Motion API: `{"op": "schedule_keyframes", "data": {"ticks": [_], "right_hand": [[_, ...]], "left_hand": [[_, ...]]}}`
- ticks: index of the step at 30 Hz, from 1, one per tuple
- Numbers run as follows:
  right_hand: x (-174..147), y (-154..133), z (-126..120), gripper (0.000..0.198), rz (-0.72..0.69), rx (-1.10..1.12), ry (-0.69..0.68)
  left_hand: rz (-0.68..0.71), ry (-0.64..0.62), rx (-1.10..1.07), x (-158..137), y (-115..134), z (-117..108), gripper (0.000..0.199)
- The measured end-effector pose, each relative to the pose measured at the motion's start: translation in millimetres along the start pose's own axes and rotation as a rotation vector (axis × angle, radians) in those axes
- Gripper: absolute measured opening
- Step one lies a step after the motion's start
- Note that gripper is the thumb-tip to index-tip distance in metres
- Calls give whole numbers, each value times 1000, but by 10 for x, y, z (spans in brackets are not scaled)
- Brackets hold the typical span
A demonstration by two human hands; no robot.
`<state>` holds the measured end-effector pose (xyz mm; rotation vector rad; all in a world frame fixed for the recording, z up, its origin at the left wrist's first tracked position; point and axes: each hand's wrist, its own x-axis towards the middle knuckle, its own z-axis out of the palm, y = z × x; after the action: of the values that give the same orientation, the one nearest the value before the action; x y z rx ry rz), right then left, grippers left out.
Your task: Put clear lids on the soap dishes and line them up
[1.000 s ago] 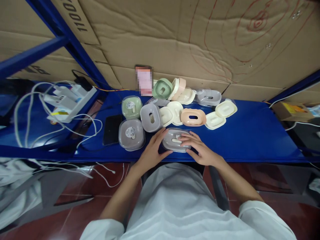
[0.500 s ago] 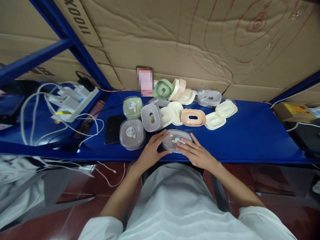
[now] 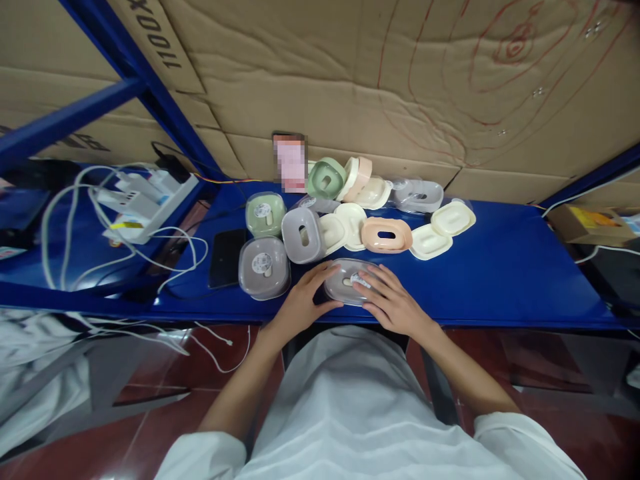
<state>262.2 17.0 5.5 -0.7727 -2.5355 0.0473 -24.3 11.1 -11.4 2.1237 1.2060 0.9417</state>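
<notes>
A grey soap box with a clear lid and a round white label lies flat near the front edge of the blue table. My left hand clasps its left end, thumb at the front and fingers at the back. Over the right end curls my right hand, its fingers on the lid and its thumb at the front side. Left of my hands stands another lidded grey box, with a lidded green box behind it. A grey box and a peach soap dish lie just beyond my hands.
Cream inner trays, a green dish and more grey boxes lie toward the cardboard wall. A phone leans there. A black phone and a power strip with white cables are on the left.
My right hand's fingers have slid a little to the right across the lid, showing more of the label. My left hand and the box have stayed in place.
</notes>
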Motion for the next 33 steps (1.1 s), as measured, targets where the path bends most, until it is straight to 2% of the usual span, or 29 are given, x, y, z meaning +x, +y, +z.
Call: {"op": "schedule_keyframes", "data": {"ticks": [7,12,15,17,19,22,26,29,33], "right_hand": [[-6,-26,16,64,4,-24,-16],[-39,-38,29,76,27,-12,-33],[-87,-28,28,84,21,-8,-1],[-132,-10,15,87,52,18,40],[-172,9,1,87,114,58,93],[-189,21,-1,84,207,87,136],[-122,-4,39,77,262,37,51],[-60,-30,67,69,270,-13,10],[-6,-52,71,61,228,-46,-6]], "left_hand": [[8,-19,-20,13,-1,0,79],[8,-22,22,4,3,28,79],[7,26,42,-43,69,48,75],[13,102,61,-91,154,15,72],[16,223,112,-126,236,-94,68],[-51,487,244,-83,243,-425,68],[-286,740,389,217,-32,-991,84],[-417,760,557,506,-260,-1257,77],[-522,632,649,744,-373,-1281,72]]}}
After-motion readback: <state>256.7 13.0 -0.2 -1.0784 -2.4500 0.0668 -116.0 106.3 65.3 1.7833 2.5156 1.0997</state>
